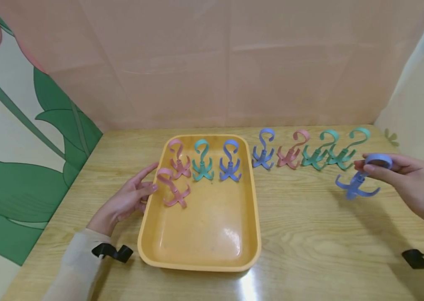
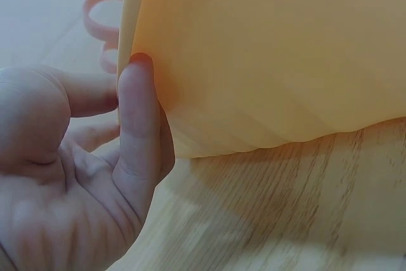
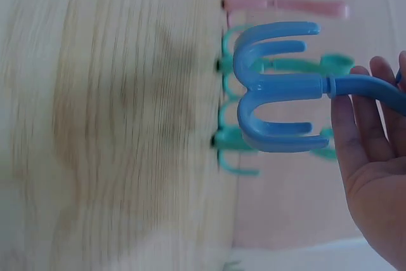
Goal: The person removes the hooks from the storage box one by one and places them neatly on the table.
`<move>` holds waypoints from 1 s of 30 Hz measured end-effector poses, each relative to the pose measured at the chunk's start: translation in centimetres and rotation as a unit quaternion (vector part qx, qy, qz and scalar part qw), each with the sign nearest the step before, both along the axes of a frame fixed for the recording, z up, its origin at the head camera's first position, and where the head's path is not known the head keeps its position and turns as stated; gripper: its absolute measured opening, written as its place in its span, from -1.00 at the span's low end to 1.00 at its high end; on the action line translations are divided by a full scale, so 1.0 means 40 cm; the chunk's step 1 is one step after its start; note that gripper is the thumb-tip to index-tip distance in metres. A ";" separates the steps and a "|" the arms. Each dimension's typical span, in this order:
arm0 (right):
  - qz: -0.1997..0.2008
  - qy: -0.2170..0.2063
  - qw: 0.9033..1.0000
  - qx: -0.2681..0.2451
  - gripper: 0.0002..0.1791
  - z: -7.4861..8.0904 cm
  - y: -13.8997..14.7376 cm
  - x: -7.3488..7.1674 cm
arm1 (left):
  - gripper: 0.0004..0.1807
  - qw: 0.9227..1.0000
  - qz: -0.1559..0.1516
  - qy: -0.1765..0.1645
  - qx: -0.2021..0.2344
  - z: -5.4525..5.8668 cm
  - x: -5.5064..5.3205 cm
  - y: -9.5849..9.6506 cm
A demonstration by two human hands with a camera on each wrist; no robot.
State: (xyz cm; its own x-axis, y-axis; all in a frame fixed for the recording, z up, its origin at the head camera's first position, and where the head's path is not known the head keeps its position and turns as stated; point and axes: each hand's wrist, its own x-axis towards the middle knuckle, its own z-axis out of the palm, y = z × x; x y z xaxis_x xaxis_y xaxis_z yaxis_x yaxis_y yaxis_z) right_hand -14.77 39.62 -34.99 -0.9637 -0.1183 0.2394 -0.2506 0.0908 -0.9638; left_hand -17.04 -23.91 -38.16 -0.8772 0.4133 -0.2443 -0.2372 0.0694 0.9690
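Observation:
My right hand (image 1: 418, 179) pinches the curved top of a blue four-claw rotating hook (image 1: 354, 186), its prongs held above the table at the right. The same blue hook fills the middle of the right wrist view, prongs pointing away from the fingers. At the yellow tray (image 1: 200, 264), my left hand (image 1: 130, 198) grips the left wall between thumb and fingers, as the left wrist view also shows. Inside the tray stand a pink hook (image 1: 180, 167), a green hook (image 1: 202, 167) and a blue hook (image 1: 229, 167) along the back. Another pink hook (image 1: 176, 194) is nearer the left wall.
Right of the tray, a blue hook (image 1: 263, 156), a pink hook (image 1: 290, 155) and two green hooks, one (image 1: 315, 156) beside the other (image 1: 341, 156), line the back of the wooden table (image 1: 309, 251). A pink cloth (image 1: 227, 62) hangs behind.

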 end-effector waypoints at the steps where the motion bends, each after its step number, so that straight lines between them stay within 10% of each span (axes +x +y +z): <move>1: -0.002 0.003 1.000 -0.008 -0.64 -0.002 0.012 -0.001 | -0.23 1.000 0.000 0.000 0.001 0.000 0.000 0.000; 22: 0.021 0.043 0.977 -0.206 -0.59 -0.070 0.187 -0.098 | -0.23 1.000 0.000 0.002 -0.001 -0.001 0.001 -0.001; 30: -0.017 0.022 0.984 -0.178 -0.67 -0.071 0.199 -0.133 | -0.23 1.000 0.000 -0.001 0.003 -0.003 -0.001 -0.001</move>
